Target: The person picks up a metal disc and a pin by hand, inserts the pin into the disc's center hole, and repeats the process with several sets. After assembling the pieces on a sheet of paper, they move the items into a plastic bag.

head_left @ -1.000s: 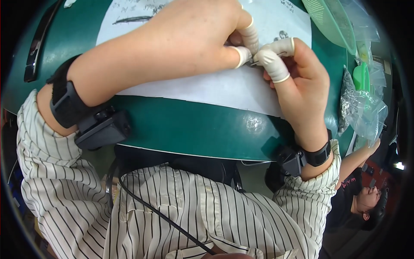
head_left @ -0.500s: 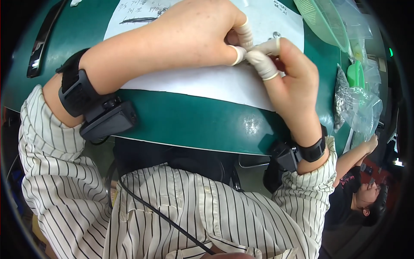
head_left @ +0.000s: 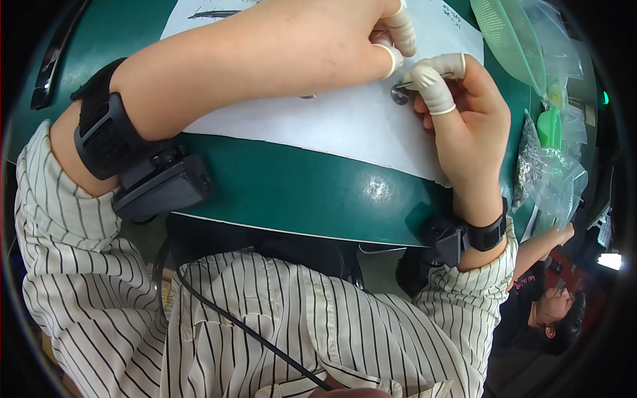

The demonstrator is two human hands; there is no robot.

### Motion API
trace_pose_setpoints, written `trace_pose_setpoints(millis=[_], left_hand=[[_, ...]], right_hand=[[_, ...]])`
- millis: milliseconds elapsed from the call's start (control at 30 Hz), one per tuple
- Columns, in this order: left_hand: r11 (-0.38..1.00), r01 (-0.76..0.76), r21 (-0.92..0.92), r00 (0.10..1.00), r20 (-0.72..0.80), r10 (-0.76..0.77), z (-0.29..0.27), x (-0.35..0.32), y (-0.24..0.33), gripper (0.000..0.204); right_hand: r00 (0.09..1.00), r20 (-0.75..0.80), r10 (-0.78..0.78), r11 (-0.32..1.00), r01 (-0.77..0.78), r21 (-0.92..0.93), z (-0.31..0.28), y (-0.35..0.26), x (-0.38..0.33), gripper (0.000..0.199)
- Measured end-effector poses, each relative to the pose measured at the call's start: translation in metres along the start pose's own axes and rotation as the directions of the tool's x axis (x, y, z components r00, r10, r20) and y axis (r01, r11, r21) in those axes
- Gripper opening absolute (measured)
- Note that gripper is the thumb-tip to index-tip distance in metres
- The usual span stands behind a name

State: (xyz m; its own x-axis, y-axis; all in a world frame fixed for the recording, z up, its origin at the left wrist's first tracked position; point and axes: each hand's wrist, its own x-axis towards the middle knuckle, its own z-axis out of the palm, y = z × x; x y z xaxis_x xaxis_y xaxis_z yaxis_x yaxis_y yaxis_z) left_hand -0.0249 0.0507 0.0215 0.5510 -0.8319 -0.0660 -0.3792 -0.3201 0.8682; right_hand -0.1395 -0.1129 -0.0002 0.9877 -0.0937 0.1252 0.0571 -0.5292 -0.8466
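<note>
White finger cots cover the thumb and forefinger of both hands. My right hand (head_left: 468, 106) pinches a small metal piece with a thin rod and a round, shiny disc (head_left: 399, 95) at its left end. The disc hangs just over the white paper (head_left: 352, 126). Up and to the left of it, my left hand (head_left: 371, 46) has thumb and forefinger closed together, apart from the right hand. Whatever lies between those left fingertips, if anything, is hidden. Part of a small shiny thing (head_left: 308, 97) shows on the paper at the lower edge of my left forearm.
The paper, with handwriting near its far edge, lies on a green table (head_left: 298, 172). At the right are a pale green mesh basket (head_left: 511, 40), a green scoop (head_left: 549, 127) and clear bags (head_left: 554, 179) with small dark parts. A co-worker (head_left: 551, 305) sits beyond the right edge.
My hands were together at the fingertips and are now apart. The right hand has moved right, and the metal piece in it shows. The view has shifted slightly.
</note>
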Motion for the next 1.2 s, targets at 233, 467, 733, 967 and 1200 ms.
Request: trace_pose_setpoints(millis=[233, 467, 733, 967, 1200], left_hand=[[1.0, -0.01, -0.016, 1.0, -0.021, 0.009, 0.0, 0.0, -0.003, 0.021], [0.998, -0.008, 0.059, 1.0, 0.027, 0.006, 0.002, 0.012, 0.004, 0.019], [0.919, -0.197, 0.341, 0.98, 0.044, 0.194, 0.025, 0.002, -0.001, 0.023], [0.982, -0.158, 0.106, 0.981, -0.099, 0.169, 0.025, -0.001, -0.011, 0.011], [0.899, -0.355, 0.258, 0.933, 0.032, 0.359, 0.018, 0.001, -0.013, 0.011]], right_hand=[[0.949, 0.086, -0.302, 0.843, 0.308, -0.441, 0.003, -0.004, 0.005, 0.009], [0.985, -0.003, -0.173, 0.932, 0.163, -0.324, -0.006, 0.011, 0.004, 0.009], [0.964, -0.264, 0.021, 0.976, 0.037, 0.215, -0.025, 0.012, 0.002, 0.01], [0.984, -0.17, 0.062, 0.978, -0.026, 0.205, -0.021, 0.014, 0.0, 0.011], [0.988, -0.141, 0.069, 0.988, -0.048, 0.147, -0.02, 0.015, 0.001, 0.011]])
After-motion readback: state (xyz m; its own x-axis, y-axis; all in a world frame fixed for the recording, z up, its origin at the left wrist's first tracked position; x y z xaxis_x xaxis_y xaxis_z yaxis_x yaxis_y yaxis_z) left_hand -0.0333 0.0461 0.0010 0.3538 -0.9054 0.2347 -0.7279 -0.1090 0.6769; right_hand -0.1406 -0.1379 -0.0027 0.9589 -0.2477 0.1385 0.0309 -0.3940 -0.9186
